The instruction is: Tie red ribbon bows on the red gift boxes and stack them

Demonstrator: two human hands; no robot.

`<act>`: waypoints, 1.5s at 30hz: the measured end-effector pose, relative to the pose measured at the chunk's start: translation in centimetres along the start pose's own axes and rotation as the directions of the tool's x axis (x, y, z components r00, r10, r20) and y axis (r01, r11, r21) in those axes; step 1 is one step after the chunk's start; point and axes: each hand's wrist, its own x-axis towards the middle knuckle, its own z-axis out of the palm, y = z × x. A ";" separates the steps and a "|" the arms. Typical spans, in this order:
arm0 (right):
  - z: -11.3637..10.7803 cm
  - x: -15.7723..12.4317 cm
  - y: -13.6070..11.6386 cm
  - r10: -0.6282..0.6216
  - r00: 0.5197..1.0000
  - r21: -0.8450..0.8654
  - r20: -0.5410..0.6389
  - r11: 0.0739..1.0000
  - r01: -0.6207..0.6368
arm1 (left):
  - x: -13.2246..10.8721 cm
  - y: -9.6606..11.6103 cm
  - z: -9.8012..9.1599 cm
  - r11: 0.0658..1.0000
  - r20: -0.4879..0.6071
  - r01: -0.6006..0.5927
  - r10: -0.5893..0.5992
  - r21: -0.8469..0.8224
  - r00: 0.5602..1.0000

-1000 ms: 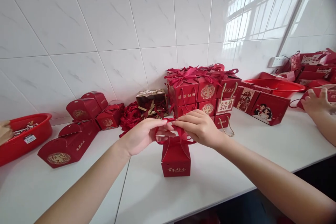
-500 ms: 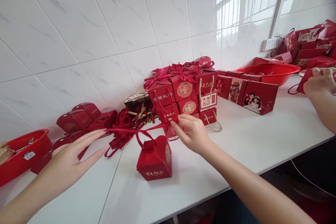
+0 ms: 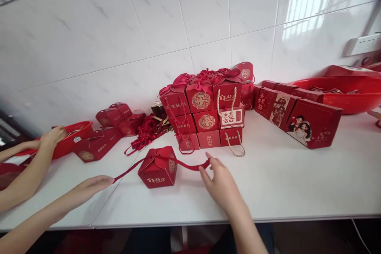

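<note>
1. A small red box (image 3: 157, 170) with gold characters on its front stands upright on the bench (image 3: 276, 178), in front of the person and between the two hands, near the seam in the white top.
2. A red ribbon (image 3: 190, 166) crosses the top of this box, where the flaps are folded together, and runs out to both sides.
3. The left hand (image 3: 89, 186) is low on the left; its fingers grasp one end of the ribbon, well apart from the box.
4. The right hand (image 3: 222, 182) is on the other side; its fingers pinch the other end, and this stretch of ribbon sags slightly.
5. Behind the box, a stack of red boxes (image 3: 205, 115) rises in three rows, with ribbon bows on top and cord handles on some fronts.
6. Left of the stack lies a heap of red ribbons (image 3: 147, 131), and beyond it a group of red boxes (image 3: 99, 143).
7. Farther left, a co-worker's hand (image 3: 55, 137) is at the rim of a red basin (image 3: 65, 145).
8. On the right stand flat red boxes (image 3: 312, 123) with printed figures; a larger red basin (image 3: 348, 101) sits just behind them, near the tiled wall (image 3: 98, 27).
</note>
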 end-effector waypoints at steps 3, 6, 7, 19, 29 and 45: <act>1.6 -2.3 0.8 -0.004 0.997 0.026 0.080 1.000 0.002 | -1.9 1.8 -0.3 0.997 0.062 0.000 0.005 -0.082 0.998; 2.4 -3.8 1.7 -0.080 0.990 0.003 0.113 0.997 0.080 | -4.1 2.5 0.0 0.996 0.092 -0.015 0.023 -0.086 0.996; 2.5 -4.1 2.0 -0.099 0.989 -0.004 0.111 0.995 0.100 | -4.8 2.5 0.4 0.997 0.126 -0.026 0.035 -0.071 0.991; 1.3 -4.3 2.8 -0.164 0.974 0.084 0.158 0.985 0.152 | -8.6 -0.1 8.4 0.964 0.219 0.043 -0.103 0.262 0.970; 0.9 -4.3 3.3 -0.131 0.973 0.099 0.189 0.989 0.113 | -9.9 0.6 8.7 0.957 0.193 0.065 -0.123 0.283 0.973; 0.4 -4.6 3.2 -0.003 0.955 0.010 0.297 1.000 0.000 | -10.0 -3.1 8.8 0.989 0.003 -0.124 0.125 0.080 0.992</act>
